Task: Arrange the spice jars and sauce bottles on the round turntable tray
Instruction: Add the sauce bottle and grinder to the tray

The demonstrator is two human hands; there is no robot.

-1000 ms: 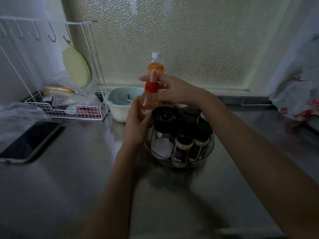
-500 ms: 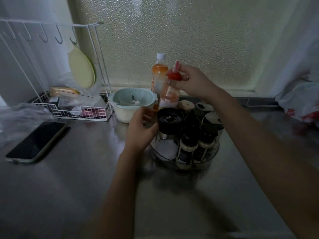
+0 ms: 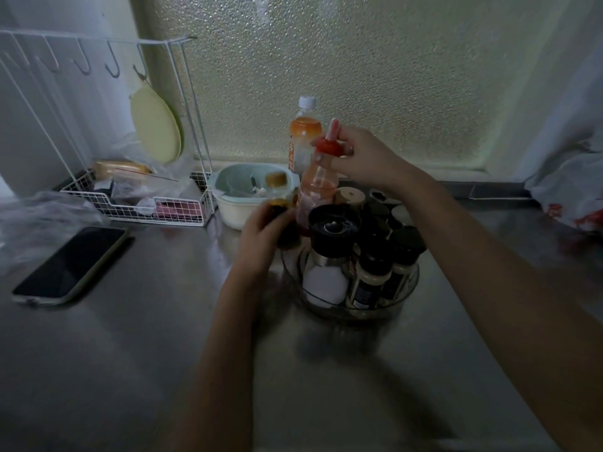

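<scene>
A clear round turntable tray (image 3: 396, 305) sits mid-counter, packed with several dark-capped spice jars (image 3: 370, 275) and a tall black-topped grinder (image 3: 329, 256). My right hand (image 3: 365, 158) grips the red cap of a clear sauce bottle with reddish liquid (image 3: 316, 187), which stands tilted at the tray's back-left edge. My left hand (image 3: 264, 236) is closed around a small dark jar with a yellowish top (image 3: 287, 220) at the tray's left rim. That jar is blurred and partly hidden by my fingers.
An orange drink bottle (image 3: 301, 138) stands by the frosted window. Left of the tray is a pale green bowl (image 3: 248, 190), then a white wire rack (image 3: 130, 203). A phone (image 3: 70, 265) lies at left. Plastic bags (image 3: 571, 190) sit at the far right.
My right hand carried the red-capped bottle from in front of me to the tray's back-left side. My left hand let go of that bottle and took hold of a small dark jar.
</scene>
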